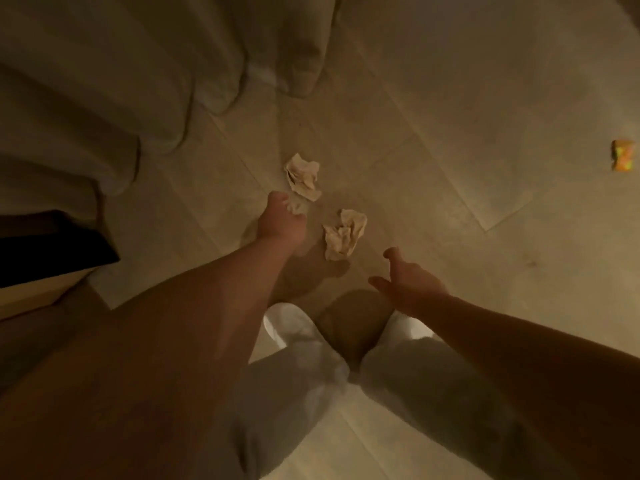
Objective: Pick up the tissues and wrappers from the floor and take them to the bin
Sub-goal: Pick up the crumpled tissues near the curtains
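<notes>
Left hand [282, 220] pinching a tissue scrap [296, 206]; right hand [407, 284] spread (empty) — two crumpled tissues [303, 176] nearby

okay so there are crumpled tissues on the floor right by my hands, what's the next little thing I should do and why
Probably close your left hand on the far tissue: its fingers already sit at that tissue's near edge. The right hand is open and empty, just short of the near tissue, so it can follow.
</notes>
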Available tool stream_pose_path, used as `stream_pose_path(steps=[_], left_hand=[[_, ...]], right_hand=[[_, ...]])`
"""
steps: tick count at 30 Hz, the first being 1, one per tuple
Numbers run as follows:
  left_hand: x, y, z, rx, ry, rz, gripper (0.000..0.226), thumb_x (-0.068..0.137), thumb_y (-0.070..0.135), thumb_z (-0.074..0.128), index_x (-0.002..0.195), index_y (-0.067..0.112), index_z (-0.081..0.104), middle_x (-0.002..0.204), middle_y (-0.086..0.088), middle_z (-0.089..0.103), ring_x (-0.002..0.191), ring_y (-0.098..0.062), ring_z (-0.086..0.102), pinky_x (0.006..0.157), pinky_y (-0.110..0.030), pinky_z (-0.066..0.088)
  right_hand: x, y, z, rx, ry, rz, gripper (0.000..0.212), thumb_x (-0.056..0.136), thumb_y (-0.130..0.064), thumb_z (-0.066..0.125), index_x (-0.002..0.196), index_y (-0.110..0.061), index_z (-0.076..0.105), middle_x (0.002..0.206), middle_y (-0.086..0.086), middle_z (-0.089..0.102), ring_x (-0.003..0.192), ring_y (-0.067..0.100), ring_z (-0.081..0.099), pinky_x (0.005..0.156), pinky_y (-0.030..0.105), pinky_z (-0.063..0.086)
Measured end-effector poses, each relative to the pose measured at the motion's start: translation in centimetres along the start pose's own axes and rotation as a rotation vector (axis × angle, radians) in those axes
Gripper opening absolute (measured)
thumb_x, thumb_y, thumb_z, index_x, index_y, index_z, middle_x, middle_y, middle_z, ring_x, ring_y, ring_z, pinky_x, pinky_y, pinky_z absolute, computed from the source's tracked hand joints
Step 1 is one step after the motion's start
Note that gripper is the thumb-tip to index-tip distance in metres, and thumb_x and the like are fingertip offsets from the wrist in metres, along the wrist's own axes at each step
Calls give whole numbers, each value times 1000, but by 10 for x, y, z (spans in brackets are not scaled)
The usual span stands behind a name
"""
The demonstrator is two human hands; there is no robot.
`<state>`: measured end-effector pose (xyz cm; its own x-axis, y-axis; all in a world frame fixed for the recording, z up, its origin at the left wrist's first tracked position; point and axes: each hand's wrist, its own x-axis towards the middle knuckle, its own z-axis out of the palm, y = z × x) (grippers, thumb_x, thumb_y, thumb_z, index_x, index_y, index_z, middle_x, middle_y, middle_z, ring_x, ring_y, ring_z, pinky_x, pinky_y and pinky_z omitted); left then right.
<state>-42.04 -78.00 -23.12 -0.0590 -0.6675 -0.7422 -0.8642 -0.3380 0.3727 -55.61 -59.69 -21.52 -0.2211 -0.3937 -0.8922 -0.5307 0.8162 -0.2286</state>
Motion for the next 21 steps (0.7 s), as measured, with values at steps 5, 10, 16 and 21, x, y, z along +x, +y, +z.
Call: stream_pose_path(steps=[5,10,16,21], left_hand=[[91,-21,47,142,9,90,77,85,35,75,148,18,33,134,-10,63,123,-33,60,100,-41,49],[154,-32,77,148,46,151,98,81,39,79,158,24,20,146,-9,55,128,-34,56,106,-44,46],[187,-45,98,236,81,211,81,87,42,70,154,31,26,146,-9,54,128,-35,55,105,-44,45],[159,-65,107,311,76,194,50,95,29,65,139,19,45,138,-10,57,124,-33,57,87,-34,43]], right_hand=[[114,7,37,-80,32,-61,78,95,-49,54,154,-27,8,116,13,68,90,27,66,74,39,56],[188,2,62,-72,86,-101,74,96,-34,54,149,-43,2,100,9,69,72,21,65,58,32,55],[216,5,83,-198,170,-234,65,98,-35,52,144,-37,6,79,3,63,65,18,64,58,36,58],[212,8,94,-427,166,-219,46,100,-29,47,142,-21,30,86,5,60,71,22,63,59,37,58]])
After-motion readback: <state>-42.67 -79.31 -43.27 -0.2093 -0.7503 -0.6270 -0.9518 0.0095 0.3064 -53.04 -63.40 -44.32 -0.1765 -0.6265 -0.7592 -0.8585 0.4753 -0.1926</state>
